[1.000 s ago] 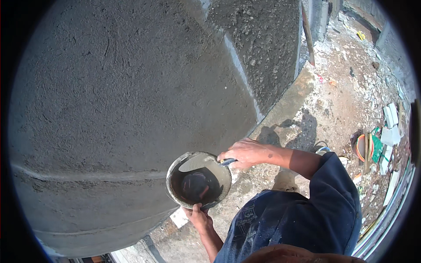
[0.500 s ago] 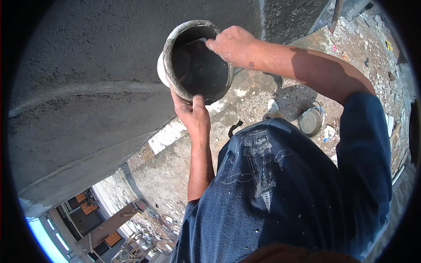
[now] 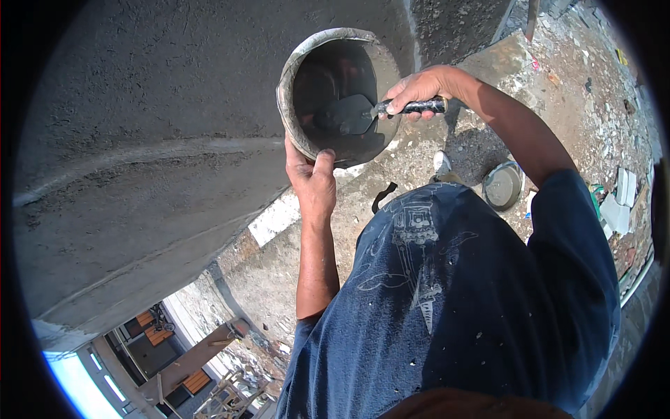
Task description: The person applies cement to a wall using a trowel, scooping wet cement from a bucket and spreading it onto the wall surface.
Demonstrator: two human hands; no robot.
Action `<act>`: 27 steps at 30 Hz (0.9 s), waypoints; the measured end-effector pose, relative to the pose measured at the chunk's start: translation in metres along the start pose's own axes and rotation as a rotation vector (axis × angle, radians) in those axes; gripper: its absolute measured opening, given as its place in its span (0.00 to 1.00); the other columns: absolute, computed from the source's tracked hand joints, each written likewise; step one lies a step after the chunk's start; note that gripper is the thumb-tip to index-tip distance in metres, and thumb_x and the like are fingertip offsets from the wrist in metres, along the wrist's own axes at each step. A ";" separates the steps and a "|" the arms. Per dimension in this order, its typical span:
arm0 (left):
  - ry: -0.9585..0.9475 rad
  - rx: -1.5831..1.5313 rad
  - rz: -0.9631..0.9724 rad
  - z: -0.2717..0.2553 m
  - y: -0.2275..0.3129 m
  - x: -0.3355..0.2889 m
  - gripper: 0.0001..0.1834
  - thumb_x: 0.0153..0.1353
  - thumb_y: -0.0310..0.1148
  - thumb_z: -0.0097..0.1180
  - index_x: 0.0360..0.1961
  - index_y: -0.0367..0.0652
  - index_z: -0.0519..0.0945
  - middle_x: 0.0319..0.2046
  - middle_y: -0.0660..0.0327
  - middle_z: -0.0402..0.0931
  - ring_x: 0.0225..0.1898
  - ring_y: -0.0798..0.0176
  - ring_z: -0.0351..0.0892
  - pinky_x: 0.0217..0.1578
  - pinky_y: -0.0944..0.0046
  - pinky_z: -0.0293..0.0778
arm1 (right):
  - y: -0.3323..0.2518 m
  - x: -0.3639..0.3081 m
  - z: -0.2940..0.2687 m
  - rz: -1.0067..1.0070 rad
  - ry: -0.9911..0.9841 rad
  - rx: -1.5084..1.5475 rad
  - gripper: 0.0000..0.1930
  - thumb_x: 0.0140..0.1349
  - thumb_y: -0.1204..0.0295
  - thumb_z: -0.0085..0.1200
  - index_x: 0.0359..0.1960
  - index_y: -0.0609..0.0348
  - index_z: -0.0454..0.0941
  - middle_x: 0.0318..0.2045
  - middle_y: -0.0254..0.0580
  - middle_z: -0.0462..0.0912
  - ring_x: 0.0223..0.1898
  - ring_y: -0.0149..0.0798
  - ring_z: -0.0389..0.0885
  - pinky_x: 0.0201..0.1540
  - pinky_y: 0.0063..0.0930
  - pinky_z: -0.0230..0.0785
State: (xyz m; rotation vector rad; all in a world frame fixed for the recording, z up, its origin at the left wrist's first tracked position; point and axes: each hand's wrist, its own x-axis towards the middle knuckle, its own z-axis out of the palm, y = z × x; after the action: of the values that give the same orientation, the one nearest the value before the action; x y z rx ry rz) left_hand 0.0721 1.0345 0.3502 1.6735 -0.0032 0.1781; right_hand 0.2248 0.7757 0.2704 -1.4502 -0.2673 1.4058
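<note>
Tilted toward me, a mortar-crusted bucket [image 3: 296, 131] is held up beside the grey plastered wall [image 3: 160, 77]. My left hand [image 3: 312, 178] grips its near lower rim, thumb over the edge and fingers out of sight behind it. In my right hand [image 3: 421, 91] is a trowel [image 3: 357, 114], its dark handle wrapped by my fingers. The trowel's blade reaches inside the bucket, over the dark inner side; whether it touches mortar there I cannot tell.
A second bucket [image 3: 502, 186] with grey contents stands on the rubble-strewn ground to my right. White board scraps [image 3: 615, 211] lie farther right. Low at the left are loose timber pieces [image 3: 227, 394] and a building with orange panels [image 3: 159, 334].
My right hand has drawn back to the right out of the bucket's mouth, bringing the trowel's handle and blade into sight. The bucket and my left hand have shifted slightly right.
</note>
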 end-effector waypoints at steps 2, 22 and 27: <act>-0.027 -0.057 -0.085 0.006 -0.001 0.001 0.34 0.55 0.16 0.47 0.67 0.34 0.65 0.57 0.55 0.73 0.56 0.64 0.73 0.60 0.63 0.69 | -0.003 -0.013 0.017 0.008 -0.016 -0.030 0.24 0.66 0.57 0.61 0.59 0.51 0.74 0.27 0.29 0.74 0.21 0.20 0.71 0.17 0.15 0.64; 0.411 -0.406 -0.388 -0.029 -0.065 -0.015 0.27 0.52 0.18 0.50 0.55 0.47 0.68 0.42 0.57 0.75 0.33 0.57 0.81 0.22 0.64 0.82 | -0.068 -0.215 0.049 -1.677 1.315 0.235 0.33 0.66 0.71 0.59 0.72 0.56 0.60 0.34 0.30 0.73 0.29 0.22 0.74 0.35 0.18 0.71; 0.537 -0.251 -0.385 -0.039 -0.079 -0.052 0.27 0.48 0.19 0.50 0.53 0.42 0.69 0.42 0.55 0.76 0.32 0.57 0.80 0.20 0.60 0.82 | -0.095 -0.236 -0.017 -1.878 2.297 0.011 0.36 0.66 0.77 0.58 0.71 0.59 0.50 0.35 0.37 0.74 0.32 0.26 0.72 0.36 0.20 0.71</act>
State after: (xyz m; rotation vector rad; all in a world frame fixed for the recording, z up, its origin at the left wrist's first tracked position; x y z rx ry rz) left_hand 0.0250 1.0769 0.2699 1.3053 0.6686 0.3155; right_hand 0.2177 0.6305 0.4795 -1.0463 0.0356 -1.8015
